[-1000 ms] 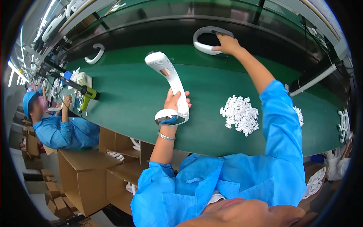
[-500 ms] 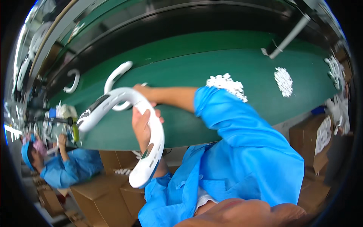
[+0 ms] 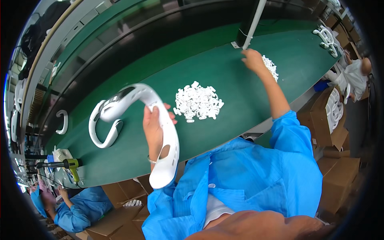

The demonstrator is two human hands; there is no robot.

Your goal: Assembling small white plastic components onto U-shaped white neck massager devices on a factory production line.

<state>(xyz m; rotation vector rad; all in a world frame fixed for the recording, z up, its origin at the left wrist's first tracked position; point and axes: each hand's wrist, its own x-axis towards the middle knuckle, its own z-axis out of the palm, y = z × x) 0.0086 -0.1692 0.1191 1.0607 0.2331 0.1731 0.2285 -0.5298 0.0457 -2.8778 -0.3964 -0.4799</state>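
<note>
My left hand point(image 3: 153, 128) is closed around a white U-shaped neck fan point(image 3: 168, 150), gripping the slotted arm and holding it above the green table. Its far arm has a dark grey panel and overlaps a second white neck fan point(image 3: 95, 134) lying on the table. My right hand point(image 3: 253, 61) is stretched out to the far right, empty as far as I can see, with fingers bent and slightly apart. It is beside a small heap of white pieces point(image 3: 270, 68). A larger heap of small white oblong pieces point(image 3: 198, 102) lies between my hands.
Another curved white part point(image 3: 64, 122) lies at the table's left end, near a yellow-green heat gun point(image 3: 72, 167). A metal post point(image 3: 250, 28) rises behind my right hand. White curved parts point(image 3: 327, 40) lie at the far right. Cardboard boxes point(image 3: 338, 180) and a co-worker point(image 3: 82, 210) are below the table edge.
My right hand has left the neck fan and reached far right toward the smaller heap. The view has shifted rightward. My left hand still holds the neck fan.
</note>
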